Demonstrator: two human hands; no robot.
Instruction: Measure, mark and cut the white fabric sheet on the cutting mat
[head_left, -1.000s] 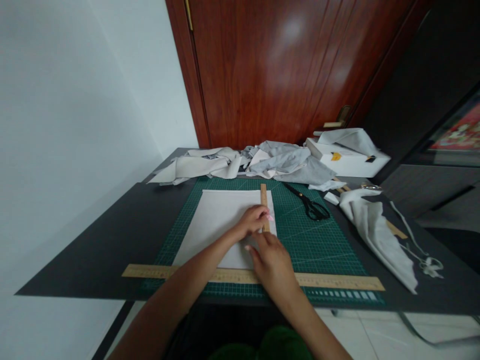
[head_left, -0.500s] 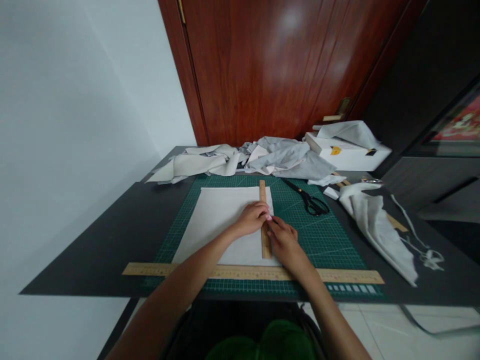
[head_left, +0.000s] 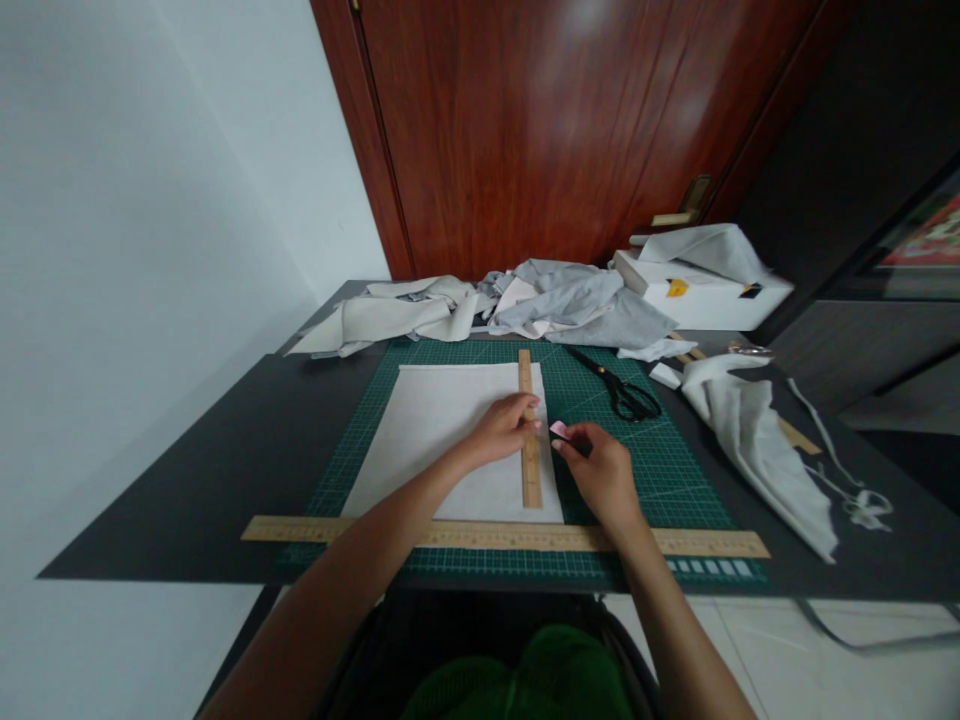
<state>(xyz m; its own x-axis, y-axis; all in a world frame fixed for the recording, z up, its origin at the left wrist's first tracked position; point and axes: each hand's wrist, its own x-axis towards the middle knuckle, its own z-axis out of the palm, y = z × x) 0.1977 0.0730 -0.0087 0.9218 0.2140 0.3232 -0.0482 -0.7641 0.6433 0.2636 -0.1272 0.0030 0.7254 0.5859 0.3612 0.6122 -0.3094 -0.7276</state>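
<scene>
1. The right hand [head_left: 604, 470] had a small pink piece [head_left: 558, 429] pinched between thumb and fingers, just outside the right edge of the pale cloth [head_left: 442, 430]. A second earlier the piece seemed to be at the left hand's fingertips; the two hands had met over it, then parted.
2. The left hand [head_left: 501, 430] lay over the cloth near that same edge, its fingers half curled at the short ruler [head_left: 532, 482], with a gap to the thumb and nothing visible inside; how hard it pressed, I could not tell.
3. The short ruler stayed on the cloth, just inside its right edge and roughly parallel to it. With the right hand moved aside, its near end showed, so the lower stretch of that edge was probably easier to reach.
4. The long ruler [head_left: 525, 535] lay along the cloth's near edge, apparently unshifted.
5. Under the cloth spread the green cutting mat [head_left: 660, 475]; beyond its far right corner lay the black scissors [head_left: 630, 401].
</scene>
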